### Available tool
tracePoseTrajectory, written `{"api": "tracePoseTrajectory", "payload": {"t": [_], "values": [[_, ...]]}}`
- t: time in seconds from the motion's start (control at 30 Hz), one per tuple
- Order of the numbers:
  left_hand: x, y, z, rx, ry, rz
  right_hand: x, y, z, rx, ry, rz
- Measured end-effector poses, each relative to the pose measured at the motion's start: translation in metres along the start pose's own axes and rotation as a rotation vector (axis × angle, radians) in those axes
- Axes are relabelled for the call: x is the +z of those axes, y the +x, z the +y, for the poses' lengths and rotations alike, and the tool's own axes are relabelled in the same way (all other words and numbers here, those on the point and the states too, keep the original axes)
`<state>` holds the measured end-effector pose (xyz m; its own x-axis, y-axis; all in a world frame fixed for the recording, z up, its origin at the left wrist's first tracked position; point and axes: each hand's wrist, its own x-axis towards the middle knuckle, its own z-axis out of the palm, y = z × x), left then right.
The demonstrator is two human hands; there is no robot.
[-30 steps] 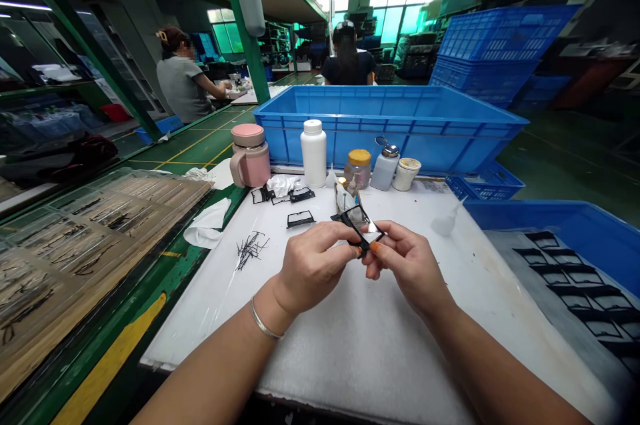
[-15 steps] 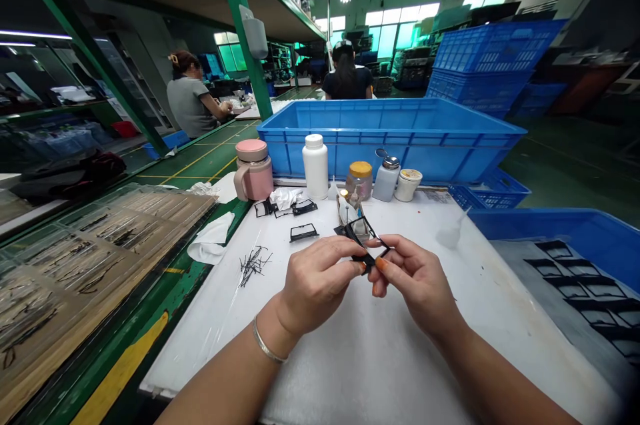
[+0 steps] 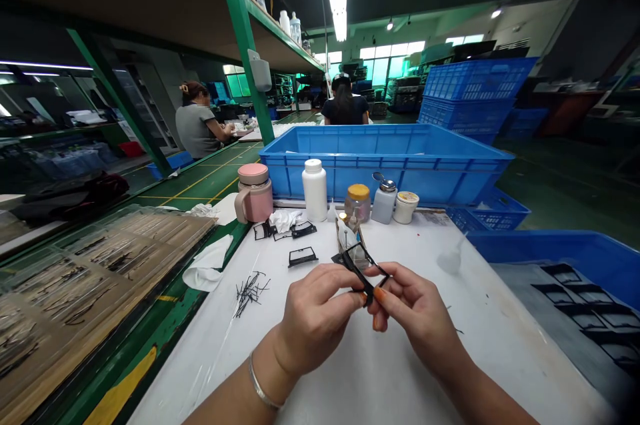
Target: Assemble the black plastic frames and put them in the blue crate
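Above the white work board, a small black rectangular plastic frame is held tilted between my two hands. My left hand pinches its lower left end with thumb and fingers. On the other side, my right hand grips the lower right corner, thumb against the edge. Fingers cover part of the frame. Left of my hands lies a loose pile of thin black strips. Beyond it sits another black frame, with several more frames near a crumpled white tissue.
Along the board's back stand a pink mug, a white bottle, jars and a pump bottle, before a large blue crate. More black frames lie in a blue bin at right. A divided tray lies left. Two people sit beyond.
The camera view has tilted upward, so the scene sits lower in the picture. Both hands still hold the black frame, its tilt only slightly different.
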<state>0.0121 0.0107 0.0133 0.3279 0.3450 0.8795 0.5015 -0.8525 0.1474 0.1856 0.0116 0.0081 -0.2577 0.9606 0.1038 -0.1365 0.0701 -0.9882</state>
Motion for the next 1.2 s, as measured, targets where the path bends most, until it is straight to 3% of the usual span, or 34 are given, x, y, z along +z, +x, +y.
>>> {"api": "tracePoseTrajectory", "payload": {"t": [0.27,1.2], "values": [[0.0001,-0.0008,-0.0002,0.019,-0.006,-0.020,-0.0043,0.0022,0.0049,-0.009,0.001,-0.057],[-0.0005,-0.0031,-0.0008,0.029,-0.025,-0.056,-0.0068,0.0060,0.0056,0.026,0.068,-0.029]]}}
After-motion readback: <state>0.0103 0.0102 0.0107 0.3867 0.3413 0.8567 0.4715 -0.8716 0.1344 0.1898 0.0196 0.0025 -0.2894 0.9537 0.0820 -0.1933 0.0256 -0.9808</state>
